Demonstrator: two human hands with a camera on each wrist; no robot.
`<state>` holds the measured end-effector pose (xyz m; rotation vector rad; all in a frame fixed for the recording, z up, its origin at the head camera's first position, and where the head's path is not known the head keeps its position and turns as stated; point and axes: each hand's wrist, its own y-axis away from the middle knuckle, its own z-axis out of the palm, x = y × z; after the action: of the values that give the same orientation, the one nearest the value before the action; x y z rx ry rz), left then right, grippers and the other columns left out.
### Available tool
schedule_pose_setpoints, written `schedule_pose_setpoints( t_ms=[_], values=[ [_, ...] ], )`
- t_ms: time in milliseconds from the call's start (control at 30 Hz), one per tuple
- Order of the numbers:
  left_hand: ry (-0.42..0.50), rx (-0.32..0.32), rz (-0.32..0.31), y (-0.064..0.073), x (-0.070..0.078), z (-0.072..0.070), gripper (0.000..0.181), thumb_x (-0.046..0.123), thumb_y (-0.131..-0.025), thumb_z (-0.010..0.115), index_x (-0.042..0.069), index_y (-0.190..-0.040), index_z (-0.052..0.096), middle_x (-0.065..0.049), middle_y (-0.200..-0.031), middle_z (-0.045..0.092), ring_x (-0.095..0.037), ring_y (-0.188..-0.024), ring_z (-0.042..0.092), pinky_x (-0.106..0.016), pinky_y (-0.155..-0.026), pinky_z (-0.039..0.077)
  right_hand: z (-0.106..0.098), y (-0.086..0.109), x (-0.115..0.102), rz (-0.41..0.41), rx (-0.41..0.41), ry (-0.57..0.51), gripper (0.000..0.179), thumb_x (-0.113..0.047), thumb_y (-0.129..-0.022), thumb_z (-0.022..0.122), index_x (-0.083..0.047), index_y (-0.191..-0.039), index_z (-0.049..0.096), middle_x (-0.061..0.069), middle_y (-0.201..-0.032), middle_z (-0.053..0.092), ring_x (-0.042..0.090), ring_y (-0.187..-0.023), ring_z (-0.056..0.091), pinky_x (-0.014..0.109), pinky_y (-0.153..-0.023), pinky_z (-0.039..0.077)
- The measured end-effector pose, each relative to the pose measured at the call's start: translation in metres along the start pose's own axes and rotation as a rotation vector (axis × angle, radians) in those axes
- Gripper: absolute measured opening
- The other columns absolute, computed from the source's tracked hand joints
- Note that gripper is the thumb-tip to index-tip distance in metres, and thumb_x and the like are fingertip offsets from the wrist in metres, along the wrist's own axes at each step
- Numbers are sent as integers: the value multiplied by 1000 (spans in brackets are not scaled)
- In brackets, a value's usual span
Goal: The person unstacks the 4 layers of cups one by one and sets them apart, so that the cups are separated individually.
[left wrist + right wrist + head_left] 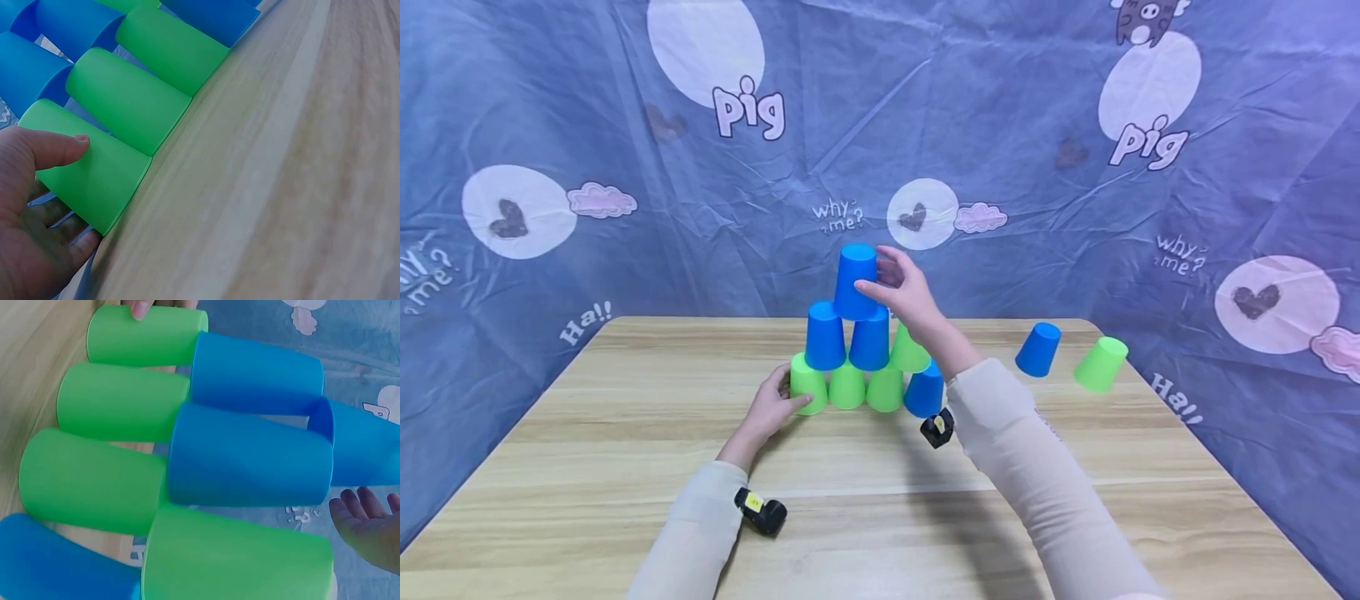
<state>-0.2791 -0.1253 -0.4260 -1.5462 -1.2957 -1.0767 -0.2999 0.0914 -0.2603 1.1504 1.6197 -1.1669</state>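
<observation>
Wood-look tabletop (pixel 820 508), left grip (pixel 772 402) holding the corner green cup (pixel 810 382), probably to steady the stack (pixel 869 346); top blue cup (pixel 853 271) straddles two blue cups (pixel 825 340), just left of the wide, loose right grip (pixel 910 292).

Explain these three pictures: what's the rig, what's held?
No robot: these are a person's bare left hand and right hand. The head picture comes from a head-worn camera; each wrist picture from a small black camera on that wrist. On the wood-grained table, tapered upside-down green and blue plastic-looking cups form a pyramid: four, three, then one. A blue cup and a green cup stand apart at right. The left hand holds the bottom row's leftmost green cup; the right hand's open fingers are by the top blue cup; contact is unclear.
</observation>
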Motion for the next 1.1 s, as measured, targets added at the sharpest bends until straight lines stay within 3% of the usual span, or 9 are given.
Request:
schedule_pose_setpoints(
  t_ms=[367, 867, 1100],
  values=[
    [7, -12, -11, 2, 2, 2, 65, 1, -84, 61, -2, -141, 30, -26, -142, 37, -40, -133, 35, -48, -113, 30, 11, -2, 4, 59, 33, 35, 68, -20, -87, 65, -15, -145, 29, 12, -144, 41, 28, -133, 41, 46, -110, 36],
    [-9, -2, -10, 2, 0, 1, 65, 3, -84, 62, -2, -141, 30, -26, -142, 38, -40, -132, 36, -49, -113, 30, 16, -5, 6, 59, 49, 59, 66, -20, -86, 65, -15, -144, 32, 12, -141, 45, 28, -131, 44, 46, -109, 37],
    [-10, 1, -10, 0, 0, 1, 66, 3, -84, 62, -1, -141, 30, -26, -142, 38, -40, -132, 36, -49, -113, 30, 14, -4, 3, 20, 53, 57, 65, -21, -86, 66, -16, -143, 34, 11, -139, 47, 27, -128, 46, 46, -108, 39]
  ],
)
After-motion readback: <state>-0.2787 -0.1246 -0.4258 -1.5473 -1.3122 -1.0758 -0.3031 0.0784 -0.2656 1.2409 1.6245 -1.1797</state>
